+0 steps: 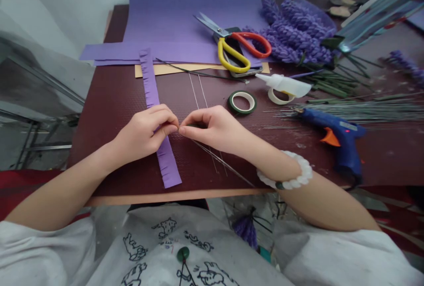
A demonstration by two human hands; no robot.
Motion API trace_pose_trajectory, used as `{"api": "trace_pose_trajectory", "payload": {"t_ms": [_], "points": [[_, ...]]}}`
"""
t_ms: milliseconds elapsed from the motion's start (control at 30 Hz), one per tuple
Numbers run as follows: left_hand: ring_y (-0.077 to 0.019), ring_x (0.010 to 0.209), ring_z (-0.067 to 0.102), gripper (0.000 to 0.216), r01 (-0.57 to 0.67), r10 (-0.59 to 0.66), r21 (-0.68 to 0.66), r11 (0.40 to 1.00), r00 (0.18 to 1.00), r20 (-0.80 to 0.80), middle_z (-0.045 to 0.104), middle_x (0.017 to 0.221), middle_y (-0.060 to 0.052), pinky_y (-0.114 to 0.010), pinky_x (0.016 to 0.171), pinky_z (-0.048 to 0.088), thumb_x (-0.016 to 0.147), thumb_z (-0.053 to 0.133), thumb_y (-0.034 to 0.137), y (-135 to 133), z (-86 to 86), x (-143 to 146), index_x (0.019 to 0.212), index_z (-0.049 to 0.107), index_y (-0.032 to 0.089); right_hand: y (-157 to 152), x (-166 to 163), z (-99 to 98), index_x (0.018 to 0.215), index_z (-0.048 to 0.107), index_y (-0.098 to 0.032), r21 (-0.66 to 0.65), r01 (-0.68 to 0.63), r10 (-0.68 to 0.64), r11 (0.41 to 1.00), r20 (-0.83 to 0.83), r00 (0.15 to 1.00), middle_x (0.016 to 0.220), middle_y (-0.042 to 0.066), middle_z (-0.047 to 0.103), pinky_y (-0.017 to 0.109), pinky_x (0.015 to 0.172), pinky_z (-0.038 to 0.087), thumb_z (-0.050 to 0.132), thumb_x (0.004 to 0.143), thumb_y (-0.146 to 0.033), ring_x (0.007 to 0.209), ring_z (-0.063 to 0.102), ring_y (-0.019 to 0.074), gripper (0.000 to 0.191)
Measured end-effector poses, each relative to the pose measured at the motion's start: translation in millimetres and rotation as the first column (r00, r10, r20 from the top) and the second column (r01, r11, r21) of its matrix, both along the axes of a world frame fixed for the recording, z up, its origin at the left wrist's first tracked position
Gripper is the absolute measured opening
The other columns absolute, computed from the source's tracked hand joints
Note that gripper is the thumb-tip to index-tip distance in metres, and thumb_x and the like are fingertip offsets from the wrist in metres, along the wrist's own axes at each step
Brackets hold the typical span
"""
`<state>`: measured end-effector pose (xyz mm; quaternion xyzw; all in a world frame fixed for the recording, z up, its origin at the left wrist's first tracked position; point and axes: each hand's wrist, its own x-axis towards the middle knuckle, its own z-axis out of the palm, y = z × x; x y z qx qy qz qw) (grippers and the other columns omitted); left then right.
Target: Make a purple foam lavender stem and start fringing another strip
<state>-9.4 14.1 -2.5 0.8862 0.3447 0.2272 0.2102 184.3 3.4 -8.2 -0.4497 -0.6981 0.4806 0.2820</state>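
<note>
A long fringed purple paper strip (150,83) lies on the dark red table (109,100), running from the back toward the front edge. My left hand (147,131) is closed in a pinch on the strip near its middle. My right hand (212,129) is closed in a pinch too, fingertips meeting the left hand's, holding a thin wire (225,164) that trails back toward the front right. A white bead bracelet (291,175) sits on my right wrist.
Behind lie purple paper sheets (179,25), red-and-yellow scissors (238,45), a green tape roll (242,102), a white glue bottle (285,84), a blue glue gun (338,138), a bundle of thin wires (357,110) and finished purple flower spikes (294,30).
</note>
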Motion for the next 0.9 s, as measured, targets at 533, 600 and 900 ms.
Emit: {"api": "trace_pose_trajectory", "payload": {"t_ms": [533,600,900], "points": [[-0.0116,0.076,0.061,0.014,-0.055,0.13,-0.319,0.946,0.966,0.221,0.067,0.085,-0.002,-0.024,0.069,0.049,0.083,0.059,0.028,1.6,1.7,-0.2,0.087,0.066,0.017,-3.3,-4.3,-0.2,0.066,0.064,-0.015,-0.086,0.118,-0.132,0.989,-0.176,0.976,0.052,-0.004,0.052,0.022,0.049,0.032,0.059,0.071,-0.023,0.049,0.041,0.0058,0.011],[-0.0121,0.079,0.061,0.01,-0.018,0.091,-0.271,0.962,0.961,0.261,0.067,0.088,-0.003,-0.025,0.072,0.05,0.082,0.061,0.026,2.8,1.0,-1.2,0.086,0.066,0.018,-0.9,-5.0,-1.4,0.066,0.063,-0.014,-0.319,0.029,-0.132,0.947,-0.306,0.943,0.045,-0.007,0.043,0.021,0.043,0.024,0.06,0.069,-0.027,0.043,0.032,0.0039,0.014],[-0.012,0.07,0.057,0.013,-0.035,0.062,-0.221,0.975,0.992,0.114,0.063,0.075,-0.001,-0.026,0.068,0.047,0.083,0.057,0.025,2.8,5.0,-2.1,0.073,0.061,0.018,-2.4,0.6,1.5,0.071,0.068,-0.014,-0.065,-0.006,-0.001,0.998,-0.108,0.994,0.06,-0.002,0.059,0.022,0.052,0.035,0.063,0.074,-0.027,0.054,0.047,0.0069,0.015]]}}
